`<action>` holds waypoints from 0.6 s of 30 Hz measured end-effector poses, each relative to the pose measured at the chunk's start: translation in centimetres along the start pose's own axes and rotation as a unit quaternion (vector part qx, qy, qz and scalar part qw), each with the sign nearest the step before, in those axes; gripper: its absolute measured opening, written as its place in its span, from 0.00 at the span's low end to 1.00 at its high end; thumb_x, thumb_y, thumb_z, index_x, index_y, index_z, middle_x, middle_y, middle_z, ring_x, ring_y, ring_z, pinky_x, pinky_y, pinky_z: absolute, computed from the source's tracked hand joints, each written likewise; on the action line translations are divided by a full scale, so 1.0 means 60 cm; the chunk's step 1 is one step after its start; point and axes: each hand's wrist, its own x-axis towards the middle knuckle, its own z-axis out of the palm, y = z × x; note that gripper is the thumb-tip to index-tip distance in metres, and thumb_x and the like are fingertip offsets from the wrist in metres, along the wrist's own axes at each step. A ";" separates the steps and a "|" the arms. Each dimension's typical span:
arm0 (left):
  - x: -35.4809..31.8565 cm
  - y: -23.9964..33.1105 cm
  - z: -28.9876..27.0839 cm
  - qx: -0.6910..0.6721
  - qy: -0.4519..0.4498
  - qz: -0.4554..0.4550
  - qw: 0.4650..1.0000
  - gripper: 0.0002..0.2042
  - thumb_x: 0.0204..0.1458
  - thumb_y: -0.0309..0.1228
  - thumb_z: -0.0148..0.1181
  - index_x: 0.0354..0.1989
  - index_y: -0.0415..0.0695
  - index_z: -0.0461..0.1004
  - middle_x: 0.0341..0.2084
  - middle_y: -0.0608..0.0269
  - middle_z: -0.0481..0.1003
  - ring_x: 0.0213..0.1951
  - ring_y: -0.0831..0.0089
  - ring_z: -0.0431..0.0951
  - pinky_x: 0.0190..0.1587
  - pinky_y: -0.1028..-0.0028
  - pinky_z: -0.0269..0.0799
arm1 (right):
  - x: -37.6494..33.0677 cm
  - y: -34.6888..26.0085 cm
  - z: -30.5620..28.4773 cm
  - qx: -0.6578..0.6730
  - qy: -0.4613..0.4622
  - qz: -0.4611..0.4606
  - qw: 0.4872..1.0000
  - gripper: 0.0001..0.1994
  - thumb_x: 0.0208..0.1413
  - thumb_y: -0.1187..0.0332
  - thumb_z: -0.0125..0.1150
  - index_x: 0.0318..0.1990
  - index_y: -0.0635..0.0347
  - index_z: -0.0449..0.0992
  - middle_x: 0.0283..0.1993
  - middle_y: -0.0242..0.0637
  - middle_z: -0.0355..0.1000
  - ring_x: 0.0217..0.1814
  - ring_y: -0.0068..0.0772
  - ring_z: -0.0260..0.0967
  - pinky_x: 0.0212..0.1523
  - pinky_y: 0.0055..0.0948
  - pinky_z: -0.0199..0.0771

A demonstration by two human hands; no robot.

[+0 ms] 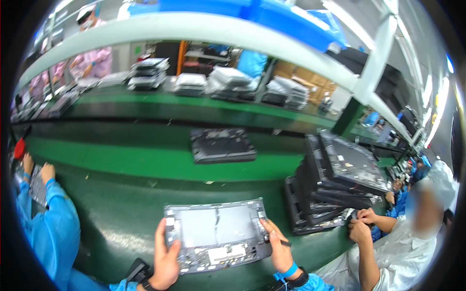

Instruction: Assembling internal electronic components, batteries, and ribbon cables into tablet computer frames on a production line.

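An opened tablet-like device (196, 225) lies face up between my hands, tilted slightly above the green bench. Its inside shows grey panels, a dark ribbon cable down the middle and a circuit board (225, 253) along the near edge. My left hand (166, 254) grips its left edge, thumb on top. On the right edge my right hand (279, 247) is closed, and a short dark stick-like piece (285, 243) pokes out beside its fingers; I cannot make out what it is. A blue band circles my right wrist.
Stacked dark device casings (323, 194) stand to the right. Another casing (223, 144) lies on the bright green strip (131, 162) ahead. Wrapped stacks (228, 80) line the far shelf. A co-worker's hands (364, 225) are at the right, another's (39, 169) at the left.
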 end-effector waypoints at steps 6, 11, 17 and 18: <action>0.089 0.147 0.107 -0.128 -0.036 0.019 0.991 0.32 0.61 0.21 0.48 0.74 0.39 0.46 0.66 0.49 0.62 0.62 0.59 0.70 0.64 0.60 0.69 | -0.029 -0.103 -0.104 0.094 0.192 -0.290 0.933 0.33 0.72 0.51 0.30 0.64 0.75 0.67 0.74 0.58 0.53 0.73 0.51 0.57 0.69 0.44 0.57; 0.186 0.177 0.322 -0.204 -0.164 -0.001 0.965 0.30 0.63 0.19 0.48 0.74 0.38 0.50 0.66 0.53 0.63 0.63 0.67 0.68 0.64 0.67 0.66 | -0.071 -0.071 -0.173 -0.001 0.453 -0.322 0.831 0.32 0.70 0.45 0.30 0.47 0.61 0.78 0.58 0.51 0.63 0.58 0.44 0.65 0.58 0.39 0.67; 0.260 0.106 0.563 -0.169 -0.243 -0.057 0.954 0.30 0.63 0.20 0.48 0.74 0.36 0.48 0.67 0.50 0.60 0.63 0.65 0.66 0.64 0.70 0.62 | -0.111 -0.018 -0.214 -0.074 0.492 -0.245 0.832 0.31 0.69 0.46 0.38 0.34 0.65 0.81 0.49 0.46 0.63 0.53 0.38 0.63 0.58 0.35 0.62; 0.272 0.076 0.595 -0.137 -0.248 -0.043 0.958 0.30 0.63 0.20 0.49 0.74 0.36 0.49 0.65 0.50 0.61 0.63 0.63 0.66 0.64 0.69 0.62 | -0.109 -0.028 -0.205 -0.107 0.510 -0.239 0.819 0.32 0.70 0.47 0.35 0.30 0.67 0.77 0.45 0.45 0.62 0.49 0.37 0.63 0.58 0.35 0.62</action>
